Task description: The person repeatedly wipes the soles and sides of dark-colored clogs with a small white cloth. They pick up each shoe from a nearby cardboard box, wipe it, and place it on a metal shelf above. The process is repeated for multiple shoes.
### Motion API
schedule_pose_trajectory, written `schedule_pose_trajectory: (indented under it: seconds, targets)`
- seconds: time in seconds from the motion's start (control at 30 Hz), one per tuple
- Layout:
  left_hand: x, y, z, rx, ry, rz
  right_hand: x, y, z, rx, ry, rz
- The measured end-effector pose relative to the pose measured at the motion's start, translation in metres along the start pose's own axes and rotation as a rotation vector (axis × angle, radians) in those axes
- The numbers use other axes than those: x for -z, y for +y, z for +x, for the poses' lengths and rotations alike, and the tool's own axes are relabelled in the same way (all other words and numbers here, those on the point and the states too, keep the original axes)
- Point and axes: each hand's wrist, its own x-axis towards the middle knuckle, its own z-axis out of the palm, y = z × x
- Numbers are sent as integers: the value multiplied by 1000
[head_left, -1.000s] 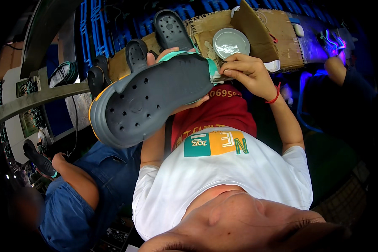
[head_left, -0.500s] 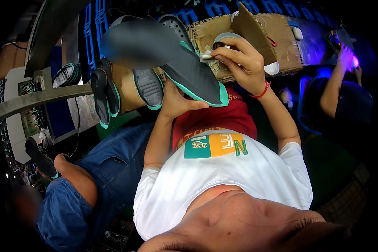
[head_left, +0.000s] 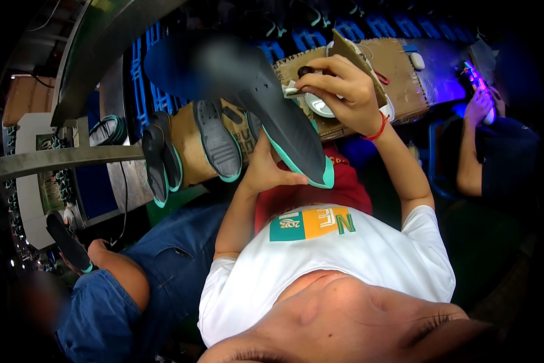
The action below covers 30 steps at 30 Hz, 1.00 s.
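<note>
A dark grey shoe sole with a teal rim is held up off the bench, tilted, its heel end low and near, its far end blurred. A small white cloth presses against its right edge, just in front of a round tin on the cardboard.

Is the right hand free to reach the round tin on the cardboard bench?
Probably yes: the right hand, pinching a small white cloth, hovers right over the round tin, with nothing between them.
</note>
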Motion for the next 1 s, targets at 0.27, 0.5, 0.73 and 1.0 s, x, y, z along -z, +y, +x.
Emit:
schedule_pose_trajectory:
  seconds: [0.27,0.5,0.73,1.0]
  targets:
    - [-1,8,30,-47,-129,213,38,-6,-22,-50,-70,88]
    - [-31,98,156,-340,163,207,95,-19,-61,-259,542,374]
    - [-1,196,314,-194,-264,281,109,-36,-72,-325,515,207]
    - [99,223,303,-578,603,1569,105,-27,-96,-437,506,255]
